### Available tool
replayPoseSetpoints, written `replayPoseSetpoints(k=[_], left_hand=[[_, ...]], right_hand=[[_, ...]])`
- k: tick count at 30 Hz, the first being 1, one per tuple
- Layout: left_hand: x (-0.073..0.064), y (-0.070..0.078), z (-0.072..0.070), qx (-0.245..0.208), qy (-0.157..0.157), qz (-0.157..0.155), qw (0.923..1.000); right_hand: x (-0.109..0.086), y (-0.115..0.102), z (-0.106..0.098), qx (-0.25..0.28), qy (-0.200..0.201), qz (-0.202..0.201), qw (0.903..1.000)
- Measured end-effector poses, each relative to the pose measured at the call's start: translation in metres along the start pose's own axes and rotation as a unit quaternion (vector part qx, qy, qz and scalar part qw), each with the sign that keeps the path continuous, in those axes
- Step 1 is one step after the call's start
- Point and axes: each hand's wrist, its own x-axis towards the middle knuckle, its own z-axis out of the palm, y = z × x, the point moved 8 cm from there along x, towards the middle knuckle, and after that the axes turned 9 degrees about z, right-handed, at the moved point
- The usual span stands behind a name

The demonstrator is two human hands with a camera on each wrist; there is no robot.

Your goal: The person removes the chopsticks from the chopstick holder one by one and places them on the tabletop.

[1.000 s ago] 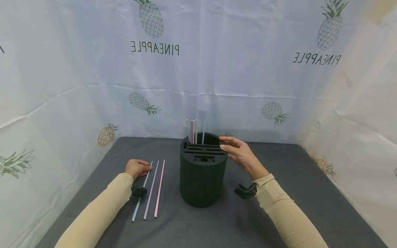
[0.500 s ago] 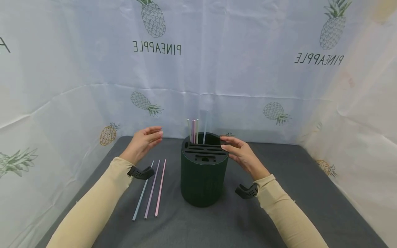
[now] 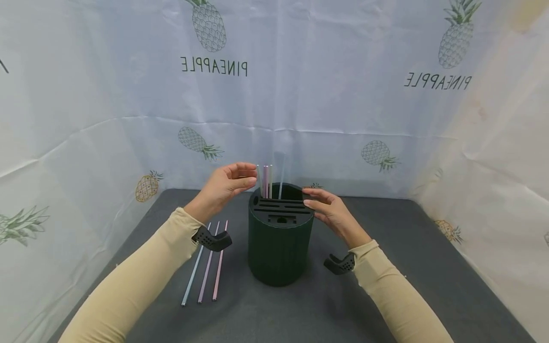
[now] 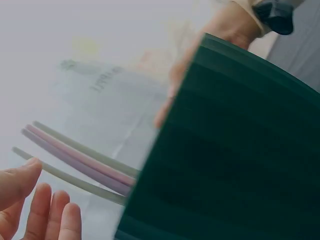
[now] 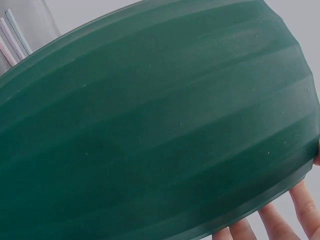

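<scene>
A dark green holder (image 3: 279,252) with a slotted black top stands upright on the table. Several thin pastel chopsticks (image 3: 266,182) rise from its rear opening; a pale blue one (image 3: 281,183) leans apart from them. At the group's left, my left hand (image 3: 225,183) has its fingers loosely bent. In the left wrist view, its thumb overlaps the tip of a pale green chopstick (image 4: 75,182); contact is unclear. My right hand (image 3: 332,209) grips the holder's right rim, with several fingertips (image 5: 272,220) along the wall in the right wrist view.
Three chopsticks, blue (image 3: 193,278), purple (image 3: 206,276) and pink (image 3: 218,276), lie side by side on the grey cloth (image 3: 257,319), partly under the left wrist's camera. A white pineapple-print curtain (image 3: 326,109) encloses the back and sides.
My left hand has left the blue chopstick on the table, risen and moved right to the chopsticks in the holder. The right hand keeps its place on the rim.
</scene>
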Motion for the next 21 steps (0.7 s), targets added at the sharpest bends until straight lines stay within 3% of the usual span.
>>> replayPoseSetpoints(k=[9, 21], left_hand=[[0.001, -0.015, 0.006, 0.02, -0.013, -0.005, 0.9997], [0.001, -0.019, 0.009, 0.047, -0.021, -0.009, 0.9986]], right_hand=[[0.001, 0.0, 0.0, 0.004, 0.0, 0.0, 1.0], [-0.001, -0.001, 0.0, 0.0, -0.002, -0.004, 1.0]])
